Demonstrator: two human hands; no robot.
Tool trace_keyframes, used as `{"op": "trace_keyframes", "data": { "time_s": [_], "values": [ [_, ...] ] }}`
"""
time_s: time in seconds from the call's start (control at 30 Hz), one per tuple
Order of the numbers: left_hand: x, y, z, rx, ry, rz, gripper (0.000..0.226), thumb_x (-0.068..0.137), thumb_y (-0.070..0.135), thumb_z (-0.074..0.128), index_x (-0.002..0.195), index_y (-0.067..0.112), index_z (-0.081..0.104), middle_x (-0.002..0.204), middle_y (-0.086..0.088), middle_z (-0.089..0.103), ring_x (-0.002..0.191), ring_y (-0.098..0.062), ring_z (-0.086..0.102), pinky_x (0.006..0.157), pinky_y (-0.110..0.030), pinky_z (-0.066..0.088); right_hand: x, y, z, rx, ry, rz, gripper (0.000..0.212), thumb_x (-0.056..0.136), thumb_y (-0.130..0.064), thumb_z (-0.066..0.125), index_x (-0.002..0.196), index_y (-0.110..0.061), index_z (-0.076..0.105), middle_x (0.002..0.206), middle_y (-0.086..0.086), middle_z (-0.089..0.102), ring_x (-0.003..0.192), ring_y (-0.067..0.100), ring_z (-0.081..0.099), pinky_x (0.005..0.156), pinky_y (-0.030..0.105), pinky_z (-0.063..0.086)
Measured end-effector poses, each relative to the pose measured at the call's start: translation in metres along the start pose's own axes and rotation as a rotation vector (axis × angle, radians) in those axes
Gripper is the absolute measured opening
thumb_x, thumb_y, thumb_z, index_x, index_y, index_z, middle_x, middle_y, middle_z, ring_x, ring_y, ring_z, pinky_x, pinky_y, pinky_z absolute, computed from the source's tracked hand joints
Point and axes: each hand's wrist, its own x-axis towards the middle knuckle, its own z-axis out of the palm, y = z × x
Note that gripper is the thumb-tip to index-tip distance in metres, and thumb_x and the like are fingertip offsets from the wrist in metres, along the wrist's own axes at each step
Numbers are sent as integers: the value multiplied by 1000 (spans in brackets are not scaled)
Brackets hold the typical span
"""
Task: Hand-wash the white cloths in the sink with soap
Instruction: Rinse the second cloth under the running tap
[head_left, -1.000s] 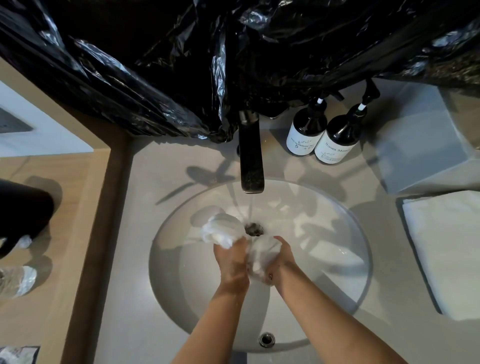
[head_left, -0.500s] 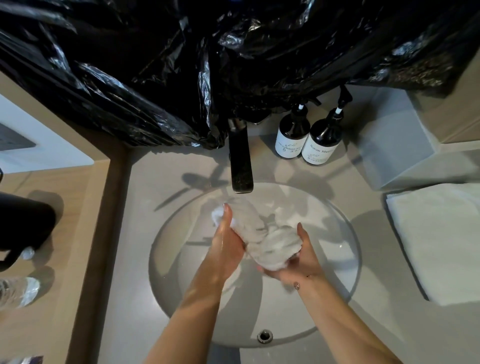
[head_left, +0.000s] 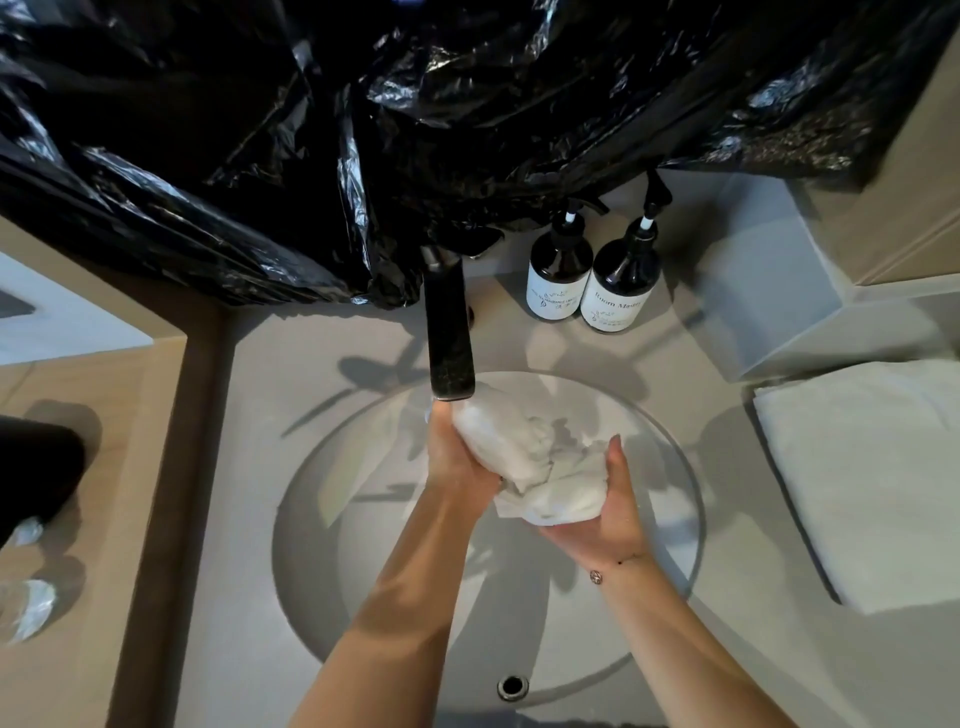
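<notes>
A wet, bunched white cloth (head_left: 524, 467) is held above the round white sink (head_left: 670, 561), just under the spout of the dark faucet (head_left: 449, 332). My left hand (head_left: 454, 462) grips its upper left end, fingers pointing up toward the spout. My right hand (head_left: 613, 509) cups its lower right end from below, palm up. Two dark pump bottles of soap (head_left: 558, 275) (head_left: 621, 291) stand on the counter behind the sink, right of the faucet. The drain is hidden by the cloth and hands.
A folded white towel (head_left: 872, 478) lies on the counter at the right, with a pale box (head_left: 769, 291) behind it. Black plastic sheeting (head_left: 415, 114) hangs over the back wall. A wooden ledge (head_left: 93, 467) at the left carries a dark object and clear bottles.
Both hands have lifted the cloth from low in the basin up under the spout and spread apart. My right hand turned palm up beneath it.
</notes>
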Motion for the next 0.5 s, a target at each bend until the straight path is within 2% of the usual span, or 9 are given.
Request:
{"op": "trace_keyframes", "data": {
  "time_s": [0.07, 0.13, 0.2, 0.23, 0.3, 0.37, 0.43, 0.5],
  "values": [
    [0, 6, -7, 58, -70, 42, 56, 93, 57, 37, 113, 8, 55, 95, -18, 61, 88, -32, 63, 72, -38, 52, 4, 2, 0, 10, 14, 23, 77, 97, -60, 32, 154, -10, 17, 159, 23, 15, 144, 42, 22, 113, 56, 28],
    [-4, 11, -19, 50, -122, 56, 70, 92, 62, 35, 115, 1, 59, 106, -23, 59, 100, -36, 60, 84, -45, 47, 11, 7, 4, -34, 14, -21, 71, 98, -45, 34, 152, -2, 16, 156, 27, 16, 142, 47, 21, 113, 61, 22],
    [-11, 16, -33, -1, -154, 74, 71, 92, 61, 36, 117, 1, 64, 114, -23, 61, 109, -36, 59, 97, -48, 42, 22, 9, 9, -44, -6, -92, 63, 94, -35, 39, 144, 3, 28, 149, 30, 22, 138, 52, 23, 113, 64, 17],
    [-13, 18, -45, -20, -170, 83, 68, 94, 60, 36, 118, 4, 65, 117, -21, 62, 110, -34, 59, 98, -47, 42, 25, 10, 13, -74, 41, -145, 55, 92, -32, 41, 137, -1, 38, 143, 29, 32, 134, 51, 31, 112, 60, 24],
    [-19, 20, -67, -47, -107, 84, 56, 95, 58, 39, 116, 15, 68, 115, -13, 64, 106, -27, 61, 91, -39, 48, 31, 8, 21, -117, 92, -180, 44, 87, -30, 41, 123, -7, 52, 119, 22, 52, 113, 40, 54, 97, 46, 44],
    [-24, 16, -88, -60, 12, -1, 50, 95, 58, 41, 118, 21, 66, 112, -4, 68, 110, -21, 62, 92, -36, 48, 38, 9, 32, -79, 30, -165, 40, 83, -34, 44, 111, -12, 62, 105, 12, 62, 98, 31, 61, 87, 42, 46],
    [-29, 7, -101, -106, 87, -123, 42, 99, 51, 43, 118, 18, 61, 114, -8, 66, 106, -21, 64, 84, -37, 56, 44, 12, 42, -50, -5, -147, 39, 80, -37, 51, 108, -13, 64, 102, 9, 65, 95, 29, 64, 88, 41, 46],
    [-30, 1, -110, -103, 137, -154, 29, 103, 35, 43, 112, 13, 60, 109, -13, 66, 95, -24, 67, 71, -35, 61, 45, 15, 52, -59, -70, -129, 48, 77, -37, 61, 118, -13, 56, 110, 10, 60, 102, 30, 60, 92, 43, 45]
  ]
}}
